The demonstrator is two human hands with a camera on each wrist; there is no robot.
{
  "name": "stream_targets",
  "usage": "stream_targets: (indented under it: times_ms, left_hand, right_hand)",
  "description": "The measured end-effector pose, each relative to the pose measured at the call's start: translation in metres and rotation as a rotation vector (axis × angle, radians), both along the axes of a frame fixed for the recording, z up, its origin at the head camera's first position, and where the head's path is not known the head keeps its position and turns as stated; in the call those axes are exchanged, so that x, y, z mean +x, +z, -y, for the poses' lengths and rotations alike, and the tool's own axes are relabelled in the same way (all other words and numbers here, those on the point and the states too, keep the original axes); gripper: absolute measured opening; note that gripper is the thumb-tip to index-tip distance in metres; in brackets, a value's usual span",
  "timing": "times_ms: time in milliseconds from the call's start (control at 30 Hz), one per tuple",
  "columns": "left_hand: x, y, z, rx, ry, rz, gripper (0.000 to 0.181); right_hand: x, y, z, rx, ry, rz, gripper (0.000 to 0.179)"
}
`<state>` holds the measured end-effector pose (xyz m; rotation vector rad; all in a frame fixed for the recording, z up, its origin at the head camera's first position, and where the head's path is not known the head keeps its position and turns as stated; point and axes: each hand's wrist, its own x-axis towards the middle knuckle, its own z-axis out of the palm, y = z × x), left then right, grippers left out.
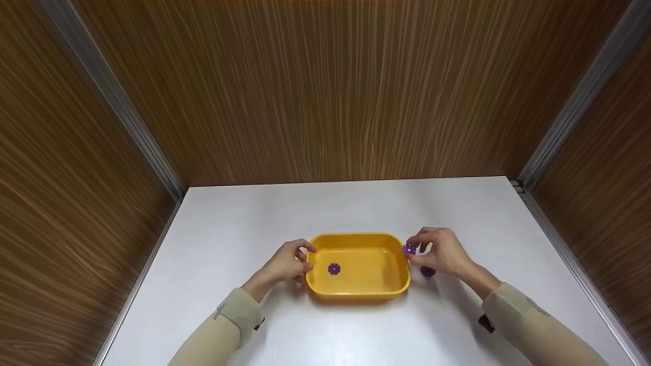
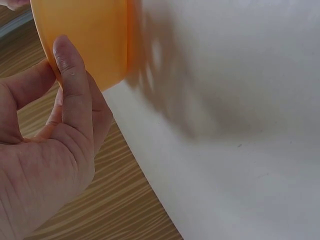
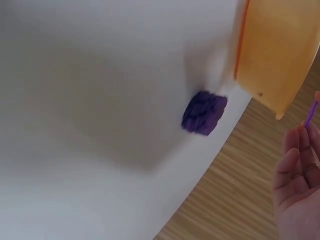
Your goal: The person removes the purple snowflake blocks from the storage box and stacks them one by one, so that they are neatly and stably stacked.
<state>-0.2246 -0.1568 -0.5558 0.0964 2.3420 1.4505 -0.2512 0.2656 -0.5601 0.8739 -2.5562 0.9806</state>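
A yellow plastic basin with rounded corners sits on the white table. My left hand grips its left rim, thumb on one side and fingers on the other. One flat purple flower-shaped piece lies on the basin's floor, left of the middle. At the right rim, my right hand pinches another purple flower piece between thumb and fingertips; the right wrist view shows this thin piece edge-on. Below that hand, a short stack of purple pieces stands on the table just outside the basin.
The white tabletop extends around the basin on all sides. Wood-grain panels rise at the back, left and right, with metal strips along their corners.
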Motion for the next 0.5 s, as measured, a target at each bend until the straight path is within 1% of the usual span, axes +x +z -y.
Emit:
stream_targets:
  times_ms: [100,233,500]
  left_hand:
    - [0.0,0.0,0.001,0.008,-0.015,-0.013,0.041]
    - [-0.001,-0.001,0.001,0.022,-0.038,-0.027,0.042]
    - [-0.001,-0.002,0.001,-0.003,-0.024,-0.019,0.041]
  right_hand:
    - [0.002,-0.001,-0.01,0.006,-0.038,0.019,0.02]
    - [0.006,-0.005,-0.021,0.019,-0.058,0.04,0.021]
    - [0.015,-0.023,-0.035,0.085,-0.108,0.097,0.023]
